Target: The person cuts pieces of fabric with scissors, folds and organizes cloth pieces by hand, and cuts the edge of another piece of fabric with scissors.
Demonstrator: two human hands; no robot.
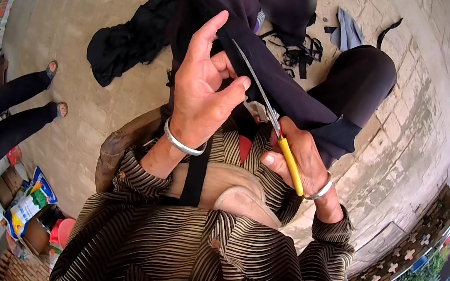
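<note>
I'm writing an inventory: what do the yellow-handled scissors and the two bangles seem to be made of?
Scissors: blades look like bare steel, grey and shiny; the handle seems glossy plastic or plastic-coated, judging by its even, bright yellow.

Left bangle and right bangle: smooth, silvery metal, by their pale sheen; real silver or another metal, I can't tell.

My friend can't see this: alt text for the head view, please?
A seated person's right hand holds a yellow-handled pointed tool, apparently scissors, above dark-clad legs; the left hand is raised alongside, fingers spread. Black cloth lies on the floor.
</note>
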